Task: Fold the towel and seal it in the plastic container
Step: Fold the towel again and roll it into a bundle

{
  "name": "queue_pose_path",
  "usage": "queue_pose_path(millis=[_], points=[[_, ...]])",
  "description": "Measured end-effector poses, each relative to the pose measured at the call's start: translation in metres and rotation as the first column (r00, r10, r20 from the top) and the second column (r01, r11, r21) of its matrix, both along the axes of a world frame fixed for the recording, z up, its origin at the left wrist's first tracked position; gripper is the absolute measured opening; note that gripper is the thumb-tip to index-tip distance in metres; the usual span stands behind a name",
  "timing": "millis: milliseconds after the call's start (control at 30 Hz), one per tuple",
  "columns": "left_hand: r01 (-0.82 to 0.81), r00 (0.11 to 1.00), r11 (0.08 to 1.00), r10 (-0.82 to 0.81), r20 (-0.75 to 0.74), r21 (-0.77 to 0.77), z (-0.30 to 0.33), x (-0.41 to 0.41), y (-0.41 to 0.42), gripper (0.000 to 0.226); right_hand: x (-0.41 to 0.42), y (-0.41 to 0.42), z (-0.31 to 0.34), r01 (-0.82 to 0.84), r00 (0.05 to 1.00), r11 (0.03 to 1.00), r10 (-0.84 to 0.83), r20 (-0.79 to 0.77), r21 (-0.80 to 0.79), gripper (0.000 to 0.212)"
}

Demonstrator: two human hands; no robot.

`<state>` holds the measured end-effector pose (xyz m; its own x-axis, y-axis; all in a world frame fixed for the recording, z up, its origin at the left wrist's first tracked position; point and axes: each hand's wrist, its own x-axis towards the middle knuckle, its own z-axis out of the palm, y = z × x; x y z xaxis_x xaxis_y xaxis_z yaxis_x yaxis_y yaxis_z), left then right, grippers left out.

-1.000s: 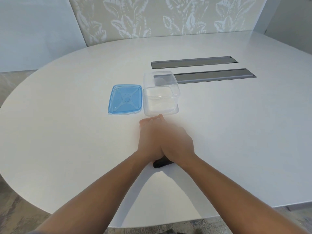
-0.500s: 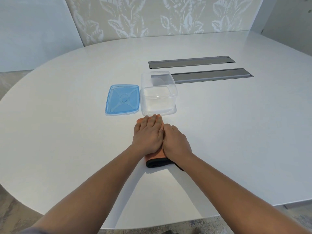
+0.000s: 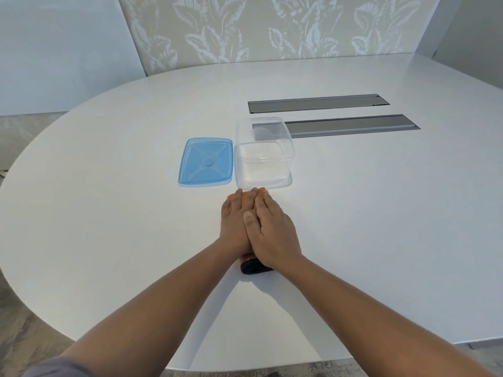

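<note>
Hands are pressing flat on the towel (image 3: 254, 266) on the tabletop (image 3: 109, 213): the left hand (image 3: 236, 221) and right hand (image 3: 275, 232) are lying side by side, fingers straight, the right partly overlapping the left. Just beyond the fingertips the clear container (image 3: 264, 159) is standing open, with the blue lid (image 3: 206, 161) lying beside it on its left

lid (image 3: 206, 161) left of container (image 3: 264, 159), towel (image 3: 254, 266) before it, under both hands
</note>
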<state>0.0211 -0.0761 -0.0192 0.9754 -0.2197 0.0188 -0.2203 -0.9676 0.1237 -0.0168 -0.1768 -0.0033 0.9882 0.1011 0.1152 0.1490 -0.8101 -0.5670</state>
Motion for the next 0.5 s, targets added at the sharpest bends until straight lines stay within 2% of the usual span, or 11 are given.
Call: queue_pose_path(millis=[133,233,300,400,500], points=[[-0.001,1.0,0.996,0.0,-0.011,-0.089,-0.002,0.0,0.0,0.08,0.002,-0.015,-0.007,-0.105,0.994,0.993,0.104,-0.023,-0.05,0.086],[-0.014,1.0,0.982,0.01,-0.021,-0.187,-0.013,0.009,0.003,0.071,0.006,-0.023,-0.01,-0.154,0.985,0.986,0.149,-0.084,-0.058,0.107],[-0.043,0.999,0.983,0.041,-0.015,-0.18,-0.02,0.011,0.007,0.067,0.008,-0.024,-0.011,-0.172,0.981,0.982,0.164,-0.106,-0.076,0.108],[-0.183,0.983,0.917,0.167,-0.075,-0.354,-0.013,0.002,0.009,0.055,0.009,-0.024,-0.009,-0.18,0.976,0.979,0.166,-0.139,-0.096,0.106],[-0.23,0.973,0.875,0.222,-0.07,-0.427,0.0,-0.008,0.01,0.054,0.008,-0.026,-0.008,-0.169,0.972,0.979,0.147,-0.184,-0.111,0.106]])
